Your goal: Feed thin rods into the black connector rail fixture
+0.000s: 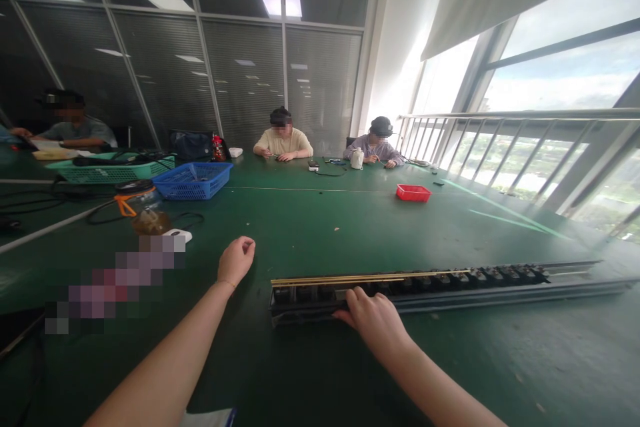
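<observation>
My left hand [237, 260] hovers over or rests on the table left of a long black channel-shaped tray [450, 299]; which of the two I cannot tell. Its fingers are curled together, and anything in them is too small or hidden to make out. My right hand [375, 320] grips the tray's near wall toward its left end, fingertips over the rim and thumb outside. Thin brass-coloured rods [310, 281] lie lengthwise along the tray. A row of small black parts with metallic bits [510, 273] fills its right portion.
On the green table [300, 227] stand a red basket [413, 193], a blue basket [193, 181], a green basket [115, 170] and an orange-handled jar [150, 213]. Cables lie at left. Two people [283, 140] [377, 145] sit across; another person [75, 127] sits far left.
</observation>
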The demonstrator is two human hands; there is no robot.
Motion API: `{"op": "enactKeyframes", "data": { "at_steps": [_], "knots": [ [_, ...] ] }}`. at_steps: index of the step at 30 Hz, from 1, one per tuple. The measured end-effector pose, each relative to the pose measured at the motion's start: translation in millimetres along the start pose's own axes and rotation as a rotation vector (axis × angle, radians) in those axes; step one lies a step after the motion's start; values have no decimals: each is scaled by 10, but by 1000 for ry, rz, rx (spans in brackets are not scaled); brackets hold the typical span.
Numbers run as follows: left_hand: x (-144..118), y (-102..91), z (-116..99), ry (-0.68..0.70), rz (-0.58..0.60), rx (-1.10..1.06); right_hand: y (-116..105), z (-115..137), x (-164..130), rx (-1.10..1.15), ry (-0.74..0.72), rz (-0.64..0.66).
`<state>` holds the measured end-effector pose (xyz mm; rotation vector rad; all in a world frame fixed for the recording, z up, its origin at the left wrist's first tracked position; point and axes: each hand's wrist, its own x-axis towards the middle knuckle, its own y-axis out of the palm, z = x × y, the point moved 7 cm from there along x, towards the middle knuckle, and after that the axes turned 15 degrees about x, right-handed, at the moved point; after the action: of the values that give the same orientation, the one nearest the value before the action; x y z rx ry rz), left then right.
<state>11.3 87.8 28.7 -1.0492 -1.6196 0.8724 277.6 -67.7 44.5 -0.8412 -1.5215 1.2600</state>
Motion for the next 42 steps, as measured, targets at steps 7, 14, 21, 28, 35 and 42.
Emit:
{"op": "enactKeyframes", "data": {
  "at_steps": [7,14,21,28,35,42],
  "knots": [
    [-116,-613,-780,404,274,-232,-15,31,-105,100,-61,-222],
    [-638,-849,-1368,815,675,3,-30,9,-156,196,-98,-263],
    [-687,-744,-1309,804,736,90,-15,-11,-161,229,-90,-227],
    [-696,-742,-1326,829,748,85,-12,-16,-156,246,-84,-215],
    [-634,-805,-1333,809,668,17,-3,-33,-159,268,-64,-183],
    [-484,-1022,-1353,766,313,42,2,-38,-153,282,-54,-164]
  ]
}}
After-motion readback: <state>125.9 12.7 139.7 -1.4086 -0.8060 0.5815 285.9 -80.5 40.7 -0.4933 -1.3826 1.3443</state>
